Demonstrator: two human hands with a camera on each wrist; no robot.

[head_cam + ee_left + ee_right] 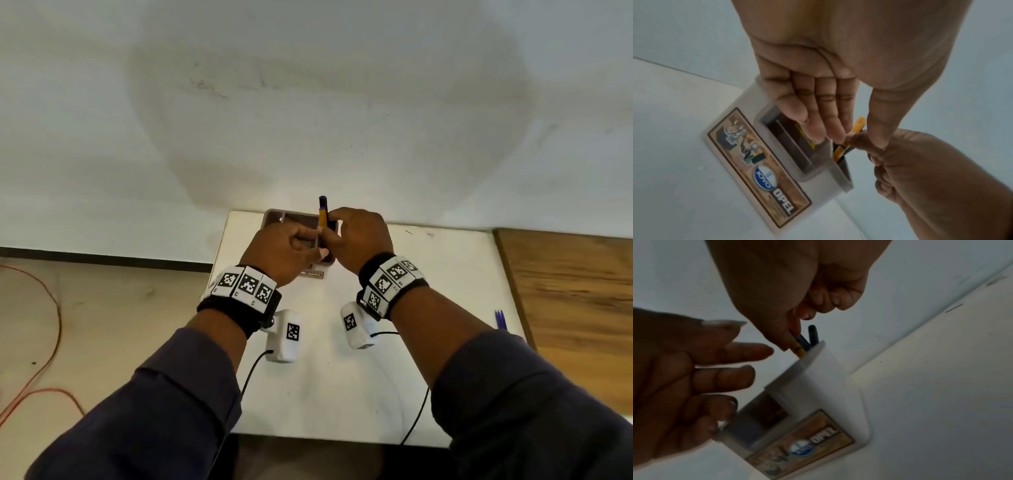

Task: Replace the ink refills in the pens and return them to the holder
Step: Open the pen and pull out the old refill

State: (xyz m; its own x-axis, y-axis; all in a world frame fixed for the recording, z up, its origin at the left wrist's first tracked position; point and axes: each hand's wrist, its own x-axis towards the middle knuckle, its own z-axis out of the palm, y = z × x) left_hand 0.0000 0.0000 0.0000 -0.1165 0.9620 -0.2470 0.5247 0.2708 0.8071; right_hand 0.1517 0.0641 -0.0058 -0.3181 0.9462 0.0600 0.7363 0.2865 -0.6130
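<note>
the right hand (359, 238) pinches a yellow pen (323, 219) with a dark cap between thumb and curled fingers, holding it nearly upright with its lower end inside the right-hand compartment of the pen holder (274, 216). in the right wrist view the fingers (830, 298) are curled in toward the palm and the thumb presses the pen's barrel just above the holder's rim, where a second dark pen (813, 334) stands in the same compartment. the left hand (284, 251) sits just beside the right one over the holder; in the left wrist view its 4 fingers (818, 113) are straight and pressed together, pointing down at the holder's wide middle compartment, while its thumb (879, 126) reaches across and touches the right hand next to the yellow pen. it holds nothing. the holder is a pale plastic desk organiser with a brown printed label (760, 168) on its front lip, standing at the far edge of a white table (342, 394). 2 blue pens or refills (500, 318) lie near the table's right edge, well apart from the holder; which they are cannot be told. both wrists wear black bands with white marker blocks, and a red cable (51, 329) trails over the floor on the left.
</note>
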